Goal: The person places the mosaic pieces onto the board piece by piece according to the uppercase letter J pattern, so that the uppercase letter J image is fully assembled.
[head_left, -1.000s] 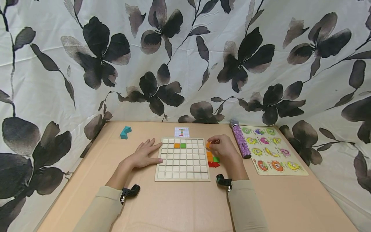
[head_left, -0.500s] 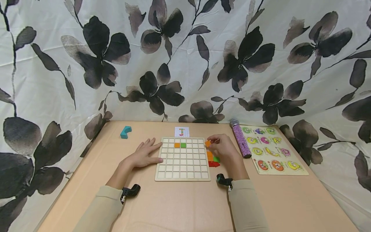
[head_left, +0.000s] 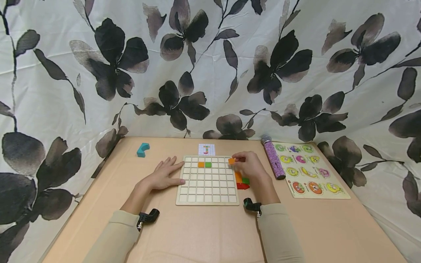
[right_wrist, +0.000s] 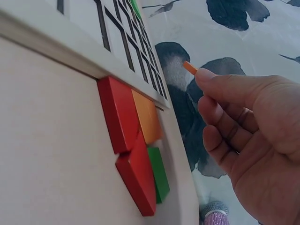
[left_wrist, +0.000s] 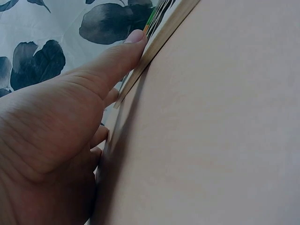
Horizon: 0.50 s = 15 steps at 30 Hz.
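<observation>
A pale wooden grid board lies on the table; one orange tile and one green tile sit side by side in its top row. My left hand rests at the board's left edge, fingers spread, its thumb on the rim. Between thumb and fingertips my right hand pinches a small orange tile, held above the board's upper right corner. Beside the board's right edge lie red tiles, an orange tile and a green tile.
A small card with a coloured grid pattern lies behind the board. To the right are a purple glittery microphone and a fruit picture board. A teal curved block stands at the back left. A floral cloth hangs behind.
My right hand has moved slightly left with the orange tile, from beside the board to over its upper right corner. My left hand stays in place.
</observation>
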### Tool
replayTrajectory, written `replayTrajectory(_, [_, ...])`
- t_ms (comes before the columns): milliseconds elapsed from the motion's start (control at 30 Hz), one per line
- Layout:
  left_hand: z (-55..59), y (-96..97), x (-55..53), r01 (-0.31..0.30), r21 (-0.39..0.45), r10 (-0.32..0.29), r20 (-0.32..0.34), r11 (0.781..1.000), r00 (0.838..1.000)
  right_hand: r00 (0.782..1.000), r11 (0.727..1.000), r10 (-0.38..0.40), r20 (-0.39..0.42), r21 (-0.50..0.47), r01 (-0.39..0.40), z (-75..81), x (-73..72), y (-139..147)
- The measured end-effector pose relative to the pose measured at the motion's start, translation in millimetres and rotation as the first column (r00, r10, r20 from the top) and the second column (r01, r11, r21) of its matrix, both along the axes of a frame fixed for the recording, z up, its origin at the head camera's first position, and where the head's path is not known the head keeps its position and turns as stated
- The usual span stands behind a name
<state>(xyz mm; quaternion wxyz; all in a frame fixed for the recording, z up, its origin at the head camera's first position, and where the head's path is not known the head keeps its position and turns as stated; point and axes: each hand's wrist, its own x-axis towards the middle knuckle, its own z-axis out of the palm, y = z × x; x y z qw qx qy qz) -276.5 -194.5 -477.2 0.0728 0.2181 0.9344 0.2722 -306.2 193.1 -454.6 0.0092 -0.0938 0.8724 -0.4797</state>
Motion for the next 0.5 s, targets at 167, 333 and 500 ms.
replayTrajectory(167, [-1.1,-0.6,-1.0,0.004,-0.004,-0.004,-0.002,1.0,1.0,1.0,1.0,0.022,-0.022,-0.015,-0.022,-2.1,-2.6,-5.6])
replayTrajectory(333, [-1.6,-1.3,-1.6,0.005,-0.012,-0.005,-0.002,1.0,1.0,0.999,0.998,0.026,-0.045,-0.049,-0.029,-2.1,-4.1,-12.3])
replayTrajectory(500, [-0.4,-1.3,-1.5,0.003,-0.011,-0.003,0.009,1.0,1.0,0.998,0.997,0.039,-0.058,-0.06,-0.042,-0.6,-3.4,-19.7])
